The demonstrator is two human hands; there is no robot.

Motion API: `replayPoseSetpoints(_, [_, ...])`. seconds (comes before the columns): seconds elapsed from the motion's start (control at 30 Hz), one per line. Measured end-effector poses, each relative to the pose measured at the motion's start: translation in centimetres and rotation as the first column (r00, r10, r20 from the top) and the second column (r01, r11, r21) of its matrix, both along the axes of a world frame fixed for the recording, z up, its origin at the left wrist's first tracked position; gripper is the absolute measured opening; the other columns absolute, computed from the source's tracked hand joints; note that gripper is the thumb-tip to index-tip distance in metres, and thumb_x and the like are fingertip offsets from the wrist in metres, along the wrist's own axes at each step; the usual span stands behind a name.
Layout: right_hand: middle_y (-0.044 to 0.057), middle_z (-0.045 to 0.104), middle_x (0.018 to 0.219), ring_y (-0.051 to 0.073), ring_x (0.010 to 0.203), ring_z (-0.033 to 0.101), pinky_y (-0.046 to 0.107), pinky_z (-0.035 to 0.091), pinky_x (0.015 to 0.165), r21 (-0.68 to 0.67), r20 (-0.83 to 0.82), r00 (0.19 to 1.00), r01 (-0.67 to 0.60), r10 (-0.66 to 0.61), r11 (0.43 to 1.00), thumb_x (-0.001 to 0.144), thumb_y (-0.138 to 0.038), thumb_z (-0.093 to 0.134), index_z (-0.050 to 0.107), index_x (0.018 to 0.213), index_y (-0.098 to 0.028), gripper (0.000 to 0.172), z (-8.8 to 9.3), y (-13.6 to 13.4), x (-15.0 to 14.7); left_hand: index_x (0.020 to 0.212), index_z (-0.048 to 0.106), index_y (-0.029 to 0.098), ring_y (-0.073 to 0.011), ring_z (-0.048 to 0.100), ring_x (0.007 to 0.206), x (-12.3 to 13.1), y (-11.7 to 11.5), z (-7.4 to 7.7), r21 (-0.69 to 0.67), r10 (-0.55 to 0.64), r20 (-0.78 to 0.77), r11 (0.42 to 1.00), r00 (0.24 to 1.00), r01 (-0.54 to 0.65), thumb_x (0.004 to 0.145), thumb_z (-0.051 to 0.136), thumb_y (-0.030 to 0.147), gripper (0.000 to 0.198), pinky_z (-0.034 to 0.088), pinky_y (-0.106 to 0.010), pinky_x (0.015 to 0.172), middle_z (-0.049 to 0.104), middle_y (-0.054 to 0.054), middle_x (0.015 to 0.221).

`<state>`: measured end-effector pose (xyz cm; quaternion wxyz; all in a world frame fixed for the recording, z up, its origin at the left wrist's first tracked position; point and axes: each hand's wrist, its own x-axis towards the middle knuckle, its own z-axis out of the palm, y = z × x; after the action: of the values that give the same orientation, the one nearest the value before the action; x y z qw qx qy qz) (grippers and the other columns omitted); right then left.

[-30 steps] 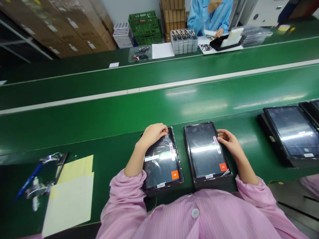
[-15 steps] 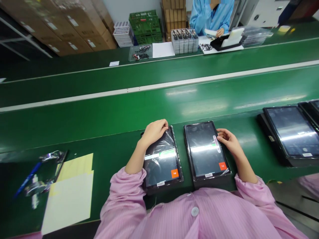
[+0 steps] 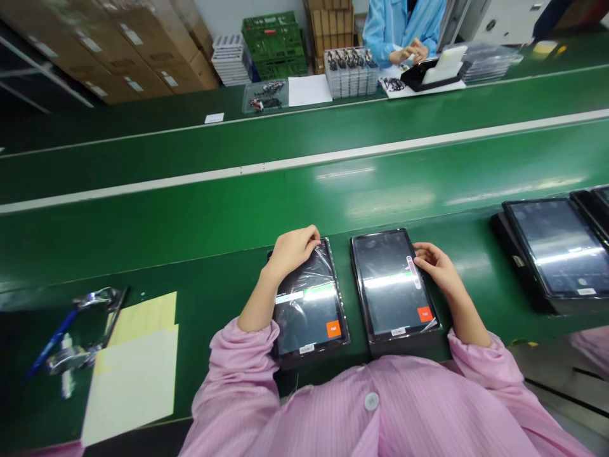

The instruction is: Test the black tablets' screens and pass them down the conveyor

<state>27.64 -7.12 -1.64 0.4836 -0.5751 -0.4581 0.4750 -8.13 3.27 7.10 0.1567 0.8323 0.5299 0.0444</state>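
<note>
Two black tablets lie side by side on the green bench in front of me, each showing an orange square on its screen. My left hand is curled over the top edge of the left tablet, which is wrapped in clear film. My right hand rests with bent fingers gripping the right edge of the right tablet, the thumb by the side of the screen. Pink sleeves cover both my arms.
More black tablets lie at the right. Yellow and white paper sheets and a blue pen with plastic wrap sit at the left. A green conveyor belt runs across. A person in blue works opposite, beside trays and crates.
My hands stay on the two tablets; the left one has edged slightly up the top edge. The person opposite has brought both hands together.
</note>
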Motion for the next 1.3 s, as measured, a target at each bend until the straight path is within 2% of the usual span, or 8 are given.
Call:
replayPoseSetpoints(0.2, [0.0,0.061,0.08,0.02,0.077,0.06,0.034,0.052,0.077,0.001,0.011,1.0,0.005,-0.005,1.0,0.071,-0.041,0.079,0.066,0.104,-0.026,0.039,0.0,0.0,0.0,0.09,0.061,0.023,-0.0205,0.069,0.089,0.0,0.1,-0.1,-0.015,0.008,0.097,1.0,0.995,-0.007,0.091,0.057,0.022,0.004,0.042,-0.027,0.069,0.074,0.0,0.094])
replayPoseSetpoints(0.4, [0.001,0.061,0.081,0.02,0.078,0.06,0.035,0.052,0.077,-0.007,0.028,1.0,-0.008,0.008,1.0,0.071,-0.041,0.078,0.065,0.105,-0.025,0.039,0.3,-0.1,0.0,0.094,0.063,0.023,-0.0182,0.069,0.091,-0.1,0.3,-0.6,-0.023,0.003,0.191,1.0,0.982,0.002,0.089,0.058,0.016,0.009,0.044,-0.027,0.073,0.075,0.001,0.093])
replayPoseSetpoints(0.73, [0.001,0.06,0.082,0.021,0.078,0.059,0.035,0.051,0.078,-0.013,0.052,0.999,-0.013,0.014,1.0,0.072,-0.042,0.076,0.063,0.105,-0.026,0.038,0.5,-0.1,-0.1,0.094,0.065,0.023,-0.0201,0.069,0.093,0.0,0.5,-1.0,-0.01,-0.031,0.112,0.999,0.993,0.032,0.089,0.058,0.015,0.011,0.045,-0.028,0.074,0.075,0.0,0.095])
replayPoseSetpoints(0.9, [0.0,0.06,0.083,0.02,0.078,0.059,0.035,0.051,0.078,-0.019,0.05,0.999,-0.014,0.015,1.0,0.073,-0.04,0.075,0.063,0.105,-0.026,0.037,0.6,-0.2,-0.1,0.099,0.065,0.023,-0.0202,0.067,0.093,0.0,0.6,-1.2,0.017,-0.039,0.119,0.999,0.992,0.037,0.09,0.059,0.016,0.012,0.046,-0.029,0.076,0.074,0.0,0.094])
replayPoseSetpoints(1.03, [0.0,0.06,0.083,0.02,0.079,0.059,0.035,0.052,0.079,-0.017,0.048,0.999,-0.018,0.019,1.0,0.074,-0.04,0.075,0.063,0.106,-0.027,0.036,0.5,-0.2,-0.1,0.093,0.065,0.022,-0.0216,0.065,0.094,0.1,0.6,-1.5,0.05,-0.061,0.088,0.997,0.994,0.057,0.09,0.061,0.016,0.008,0.045,-0.03,0.076,0.072,-0.001,0.092])
replayPoseSetpoints(1.3, [0.0,0.061,0.082,0.02,0.078,0.06,0.035,0.053,0.079,0.004,0.05,0.999,-0.011,0.011,1.0,0.072,-0.041,0.077,0.065,0.105,-0.027,0.038,0.2,0.0,0.1,0.093,0.065,0.021,-0.0208,0.065,0.093,0.1,1.0,-2.2,0.092,-0.002,0.092,0.996,0.996,-0.007,0.091,0.06,0.022,0.004,0.044,-0.03,0.074,0.069,-0.002,0.094])
